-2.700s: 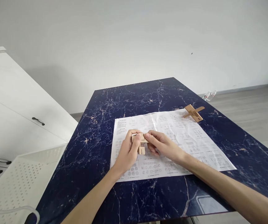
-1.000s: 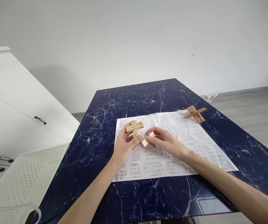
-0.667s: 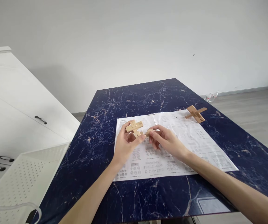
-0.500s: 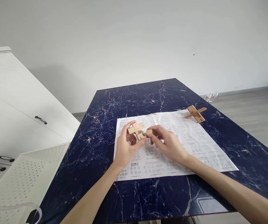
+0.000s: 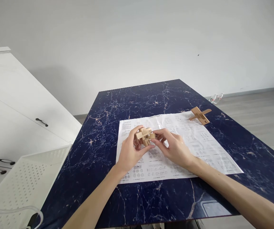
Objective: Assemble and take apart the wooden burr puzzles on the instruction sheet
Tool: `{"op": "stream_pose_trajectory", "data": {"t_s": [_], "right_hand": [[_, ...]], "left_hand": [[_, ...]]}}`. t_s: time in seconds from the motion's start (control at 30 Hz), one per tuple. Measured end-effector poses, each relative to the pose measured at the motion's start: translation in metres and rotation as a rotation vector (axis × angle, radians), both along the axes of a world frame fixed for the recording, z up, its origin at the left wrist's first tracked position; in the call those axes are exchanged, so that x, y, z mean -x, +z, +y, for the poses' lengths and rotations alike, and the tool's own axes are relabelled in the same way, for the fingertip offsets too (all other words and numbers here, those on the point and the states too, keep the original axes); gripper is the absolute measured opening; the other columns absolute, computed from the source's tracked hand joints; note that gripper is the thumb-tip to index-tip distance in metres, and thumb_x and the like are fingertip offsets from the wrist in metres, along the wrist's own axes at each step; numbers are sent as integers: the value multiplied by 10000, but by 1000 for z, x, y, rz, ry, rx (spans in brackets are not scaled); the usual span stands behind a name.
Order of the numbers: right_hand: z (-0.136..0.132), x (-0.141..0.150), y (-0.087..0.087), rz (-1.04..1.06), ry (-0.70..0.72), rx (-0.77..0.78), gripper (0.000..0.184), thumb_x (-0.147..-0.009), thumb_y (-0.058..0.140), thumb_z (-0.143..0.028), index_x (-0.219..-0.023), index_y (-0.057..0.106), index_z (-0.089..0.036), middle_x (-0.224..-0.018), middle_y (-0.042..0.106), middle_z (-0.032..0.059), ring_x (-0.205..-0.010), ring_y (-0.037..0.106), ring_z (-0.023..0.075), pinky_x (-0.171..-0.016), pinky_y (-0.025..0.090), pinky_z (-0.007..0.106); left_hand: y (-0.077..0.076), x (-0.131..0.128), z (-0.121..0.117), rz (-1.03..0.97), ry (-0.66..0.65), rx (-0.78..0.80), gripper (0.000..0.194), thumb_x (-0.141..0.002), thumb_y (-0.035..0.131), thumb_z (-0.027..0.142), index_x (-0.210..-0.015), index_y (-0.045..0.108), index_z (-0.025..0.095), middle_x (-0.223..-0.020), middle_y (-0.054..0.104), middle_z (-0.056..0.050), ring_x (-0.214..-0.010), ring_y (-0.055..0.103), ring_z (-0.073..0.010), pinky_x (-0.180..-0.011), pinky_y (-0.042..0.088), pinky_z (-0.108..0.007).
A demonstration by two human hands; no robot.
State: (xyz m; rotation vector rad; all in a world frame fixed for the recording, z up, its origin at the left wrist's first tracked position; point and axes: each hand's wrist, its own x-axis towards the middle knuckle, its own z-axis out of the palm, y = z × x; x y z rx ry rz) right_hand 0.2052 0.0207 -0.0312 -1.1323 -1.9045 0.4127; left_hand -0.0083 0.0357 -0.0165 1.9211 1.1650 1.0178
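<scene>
My left hand [image 5: 131, 152] is closed around a cluster of interlocked wooden puzzle blocks [image 5: 143, 133], its thumb below and fingers behind. At the right side of the cluster, my right hand [image 5: 172, 144] pinches a small wooden block [image 5: 152, 136] between thumb and fingers. This block meets the cluster; how far it sits inside is hidden. Both hands are above a printed instruction sheet [image 5: 205, 156] covered with small diagrams.
A wooden cross-shaped puzzle [image 5: 200, 115] marked "2" rests at the sheet's far right corner. The dark blue marbled table [image 5: 137, 101] lies beneath. A white cabinet [image 5: 24, 105] and perforated white surface [image 5: 32, 175] stand left; plastic bottles [image 5: 216, 98] are on the floor.
The cluster has turned in my left hand and shifted slightly right. The block in my right hand is now closer against it.
</scene>
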Motion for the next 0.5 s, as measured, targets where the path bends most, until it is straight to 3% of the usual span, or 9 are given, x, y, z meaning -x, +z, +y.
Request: {"op": "stream_pose_trajectory", "data": {"t_s": [0.13,0.3,0.5], "right_hand": [[0,0,-1,-28,-10,-95,213,-1100,546,-398,-1184,603,-210,-916,794,79,-740,767,223,-607,551,311],[-1,1,1,-14,-21,-73,145,-1090,572,-344,-1157,613,-221,-898,787,54,-702,749,195,-598,531,292],[1,-2,5,-98,68,-142,142,-1094,546,-271,-1202,615,-211,-930,741,56,-671,678,168,-617,511,295]], "left_hand": [[-2,1,1,37,-16,-22,733,-842,851,546,-1455,509,333,-880,647,15,-592,521,-118,-546,492,-250],[-2,1,1,68,-37,-16,715,-836,845,563,-1430,535,316,-832,643,27,-586,537,-125,-544,485,-250],[-4,0,0,114,-36,-21,706,-858,839,499,-1454,513,305,-787,623,53,-599,546,-127,-585,495,-251]]}}
